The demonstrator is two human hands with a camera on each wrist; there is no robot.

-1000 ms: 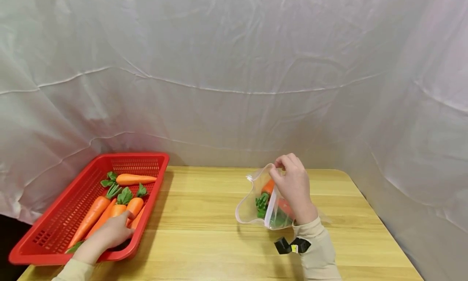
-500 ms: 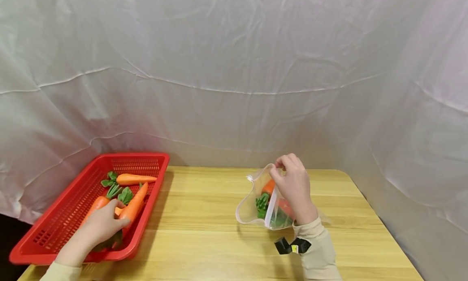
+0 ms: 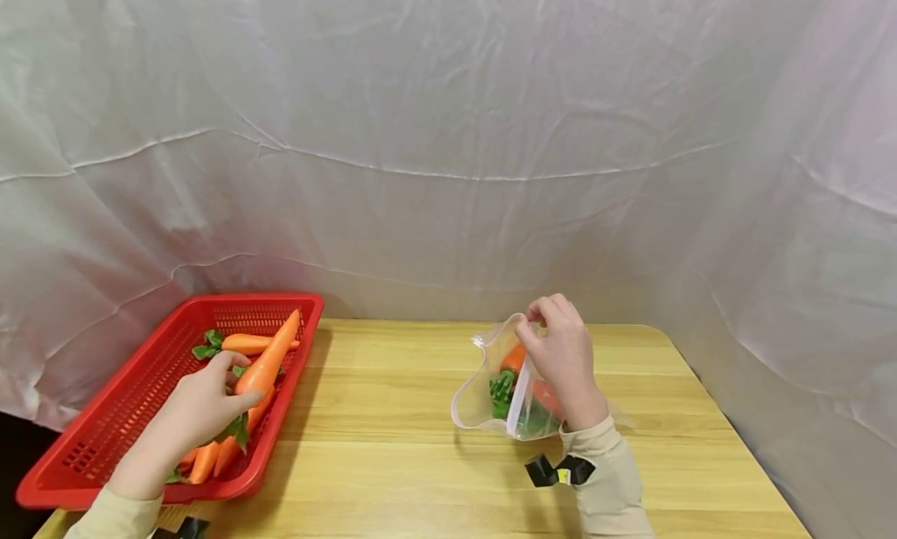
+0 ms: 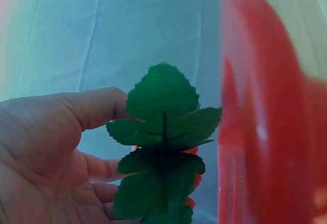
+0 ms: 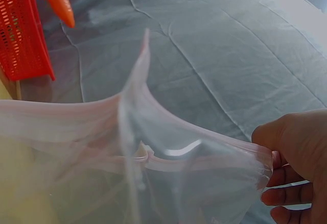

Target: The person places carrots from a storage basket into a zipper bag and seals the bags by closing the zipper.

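**One carrot lifted from the basket, one bag held open**

A single wooden table (image 3: 420,461) fills the lower part of the head view. At lower left stands one red basket (image 3: 84,453); besides the lifted one, one whole carrot lies at its far end and two carrot tips show below the hand; any others are hidden. At lower centre-right is one clear zip bag (image 3: 490,383) with at least one carrot inside.

The left hand (image 3: 199,410) has its fingers curled round a carrot (image 3: 269,360), raised tip-up over the basket's right rim. The right hand (image 3: 561,356) pinches the bag's upper edge, holding the mouth wide.

The left wrist view alone shows the carrot's green leaves (image 4: 162,142) close against the palm. The right wrist view alone shows the bag's zip strip (image 5: 168,155) from inside its mouth, with the carrot's tip at upper left.
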